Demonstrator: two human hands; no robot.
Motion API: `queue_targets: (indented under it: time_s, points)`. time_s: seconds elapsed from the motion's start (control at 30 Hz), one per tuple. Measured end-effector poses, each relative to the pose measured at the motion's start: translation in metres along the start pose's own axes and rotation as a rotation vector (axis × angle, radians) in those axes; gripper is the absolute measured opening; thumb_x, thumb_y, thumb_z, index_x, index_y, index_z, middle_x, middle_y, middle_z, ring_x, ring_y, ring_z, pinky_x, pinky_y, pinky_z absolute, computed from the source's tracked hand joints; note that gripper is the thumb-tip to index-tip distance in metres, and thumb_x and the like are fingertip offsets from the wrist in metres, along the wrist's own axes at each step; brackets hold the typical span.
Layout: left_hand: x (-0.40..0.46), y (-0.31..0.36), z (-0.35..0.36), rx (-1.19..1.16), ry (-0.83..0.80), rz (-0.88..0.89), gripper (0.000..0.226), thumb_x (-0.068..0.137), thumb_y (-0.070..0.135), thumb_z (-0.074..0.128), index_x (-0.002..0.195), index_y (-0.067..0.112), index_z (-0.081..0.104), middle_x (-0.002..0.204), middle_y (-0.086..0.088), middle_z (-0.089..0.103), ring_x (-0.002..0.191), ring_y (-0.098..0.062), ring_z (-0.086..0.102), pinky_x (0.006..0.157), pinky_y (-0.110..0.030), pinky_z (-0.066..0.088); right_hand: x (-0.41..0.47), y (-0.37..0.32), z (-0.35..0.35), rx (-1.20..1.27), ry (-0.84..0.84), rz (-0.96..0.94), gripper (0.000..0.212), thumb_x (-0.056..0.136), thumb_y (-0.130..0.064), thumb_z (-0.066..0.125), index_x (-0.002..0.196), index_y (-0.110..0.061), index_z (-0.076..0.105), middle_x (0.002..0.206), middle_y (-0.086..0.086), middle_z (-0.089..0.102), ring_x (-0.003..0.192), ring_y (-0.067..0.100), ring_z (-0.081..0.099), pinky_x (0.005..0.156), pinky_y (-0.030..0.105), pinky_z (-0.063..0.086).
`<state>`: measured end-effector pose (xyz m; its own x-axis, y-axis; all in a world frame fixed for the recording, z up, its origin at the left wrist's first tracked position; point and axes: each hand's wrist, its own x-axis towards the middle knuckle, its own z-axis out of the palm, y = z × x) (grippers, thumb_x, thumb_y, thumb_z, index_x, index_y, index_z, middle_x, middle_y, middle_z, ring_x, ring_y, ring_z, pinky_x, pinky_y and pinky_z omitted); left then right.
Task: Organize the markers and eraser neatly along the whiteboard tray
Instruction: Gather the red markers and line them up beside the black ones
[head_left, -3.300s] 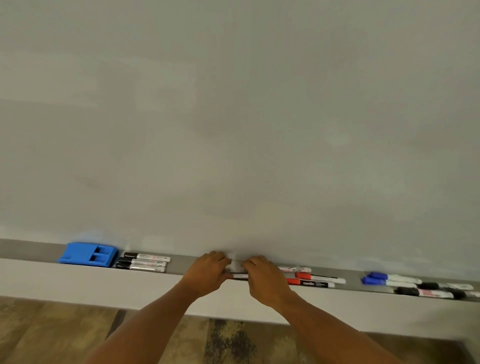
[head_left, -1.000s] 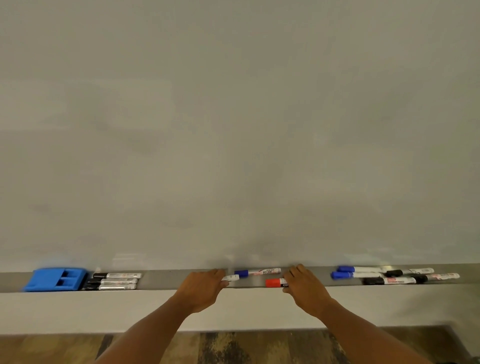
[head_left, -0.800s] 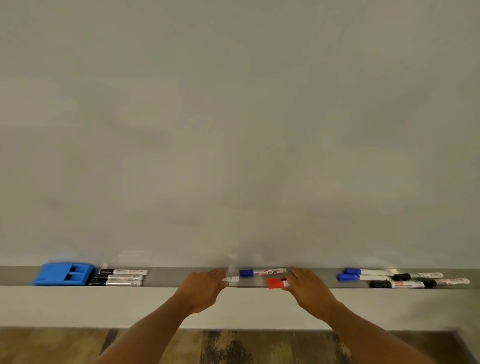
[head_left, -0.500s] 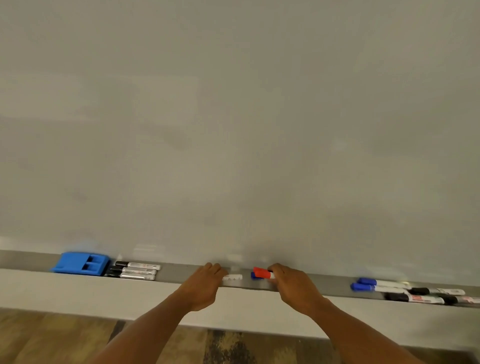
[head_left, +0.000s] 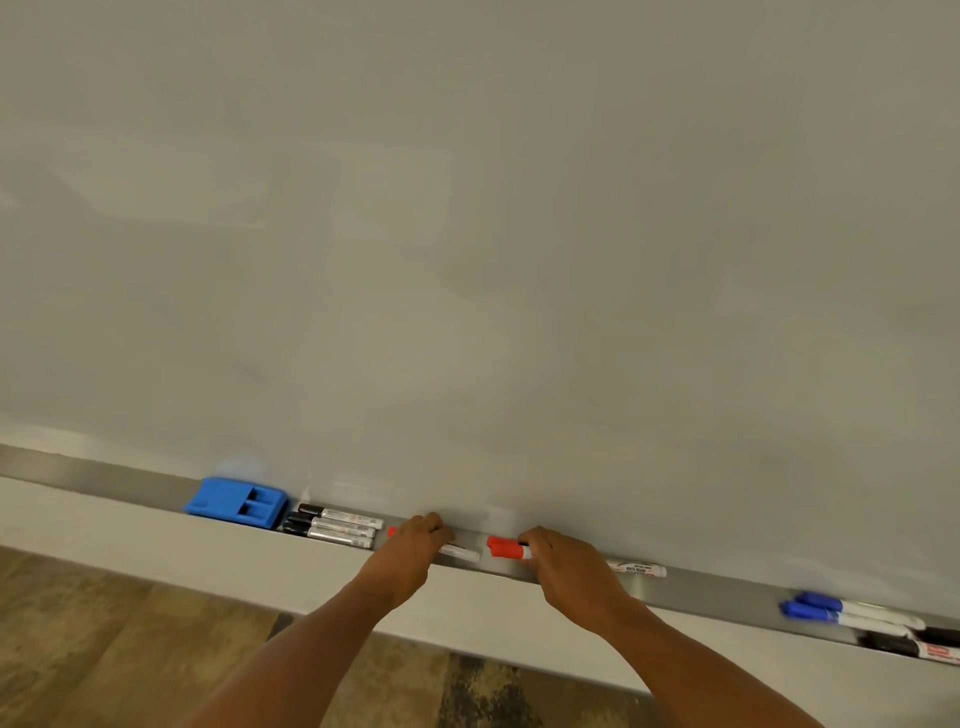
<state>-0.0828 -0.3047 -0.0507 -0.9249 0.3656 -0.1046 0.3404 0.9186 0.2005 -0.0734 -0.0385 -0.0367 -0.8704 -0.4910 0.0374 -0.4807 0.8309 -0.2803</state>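
Both bare forearms reach up and forward from the lower edge, converging toward the middle. The left hand (head_left: 410, 553) lies palm down, fingers curled forward and pressed downward at their tips. The right hand (head_left: 566, 564) sits just beside it, apart, knuckles up, its fingers (head_left: 535, 540) curled inward in a closed grip.

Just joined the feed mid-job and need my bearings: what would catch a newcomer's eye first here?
Both hands work at the middle of the tray: the left hand covers a red-capped marker, the right hand grips another marker by its red cap. To their left sits the bright blue eraser beside three black markers laid in a row. At the far right lies a looser cluster with blue markers.
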Motion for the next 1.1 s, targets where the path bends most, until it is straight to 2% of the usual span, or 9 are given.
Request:
queue_targets:
  time_s: [0.13,0.3,0.4,0.53,0.6,0.7,0.73,0.9,1.1]
  points:
    - [-0.003,-0.011,0.003,-0.050,0.014,-0.018,0.060,0.080,-0.014,0.046,0.127,0.022,0.055,0.127,0.000,0.055,0.114,-0.020,0.052,0.092,-0.032,0.043,0.012,-0.013,0.005,0.025,-0.008,0.015,0.031,0.092,-0.027,0.061,0.121,-0.022,0.051,0.105,0.000,0.067,0.084,0.016,0.065,0.077,0.027,0.051]
    - [-0.004,-0.021,0.007,-0.118,0.027,0.043,0.049,0.086,-0.009,0.043,0.120,0.020,0.063,0.122,-0.002,0.061,0.114,-0.020,0.053,0.096,-0.028,0.042,0.024,-0.025,0.015,0.029,-0.033,0.033,0.035,0.089,-0.025,0.065,0.121,-0.022,0.051,0.113,0.001,0.063,0.089,0.018,0.066,0.080,0.027,0.052]
    - [-0.005,-0.026,0.008,-0.154,0.033,0.075,0.049,0.085,-0.010,0.044,0.120,0.018,0.064,0.121,-0.003,0.059,0.112,-0.021,0.053,0.096,-0.031,0.045,0.028,-0.030,0.018,0.036,-0.025,0.036,0.046,0.086,-0.014,0.068,0.126,-0.022,0.048,0.121,-0.001,0.054,0.094,0.017,0.064,0.081,0.026,0.053]
    - [-0.009,-0.032,0.005,-0.251,0.057,0.064,0.029,0.094,0.011,0.052,0.120,0.017,0.063,0.118,-0.003,0.058,0.108,-0.020,0.055,0.094,-0.032,0.045,0.032,-0.036,0.024,0.033,-0.056,-0.006,0.066,0.079,0.002,0.066,0.135,-0.023,0.039,0.126,-0.001,0.041,0.093,0.016,0.059,0.073,0.021,0.051]
    - [-0.011,-0.035,0.001,-0.356,0.107,0.029,0.031,0.092,0.018,0.058,0.122,0.017,0.058,0.117,0.000,0.057,0.104,-0.018,0.056,0.089,-0.025,0.044,0.036,-0.039,0.027,0.014,-0.049,-0.021,0.065,0.081,0.002,0.063,0.136,-0.023,0.039,0.127,-0.001,0.042,0.098,0.016,0.057,0.074,0.023,0.052]
    - [-0.015,-0.041,-0.007,-0.505,0.178,-0.027,0.042,0.087,0.023,0.067,0.126,0.021,0.053,0.116,0.011,0.053,0.103,-0.010,0.057,0.082,-0.008,0.041,0.045,-0.046,0.031,0.001,-0.040,-0.041,0.061,0.085,0.001,0.061,0.138,-0.022,0.040,0.129,-0.001,0.046,0.112,0.016,0.051,0.087,0.028,0.052]
    - [-0.015,-0.042,-0.010,-0.520,0.194,-0.018,0.042,0.086,0.022,0.067,0.126,0.022,0.054,0.116,0.012,0.053,0.102,-0.008,0.057,0.081,-0.006,0.041,0.047,-0.048,0.032,-0.004,-0.041,-0.048,0.060,0.085,0.000,0.061,0.138,-0.022,0.041,0.128,-0.001,0.047,0.113,0.016,0.051,0.089,0.029,0.051]
    - [-0.015,-0.053,-0.013,-0.398,0.237,0.084,0.036,0.088,0.014,0.063,0.124,0.018,0.060,0.119,0.000,0.060,0.105,-0.014,0.056,0.091,-0.020,0.042,0.066,-0.066,0.037,-0.008,-0.065,-0.059,0.050,0.088,-0.002,0.059,0.133,-0.021,0.047,0.127,0.000,0.053,0.114,0.020,0.052,0.090,0.034,0.050]
    - [-0.018,-0.071,-0.006,-0.252,0.214,0.101,0.025,0.093,0.012,0.056,0.115,0.021,0.067,0.107,-0.003,0.066,0.094,-0.021,0.056,0.081,-0.031,0.048,0.080,-0.083,0.042,0.010,-0.100,-0.062,0.047,0.089,-0.008,0.060,0.132,-0.022,0.047,0.126,0.000,0.055,0.114,0.021,0.052,0.089,0.036,0.049]
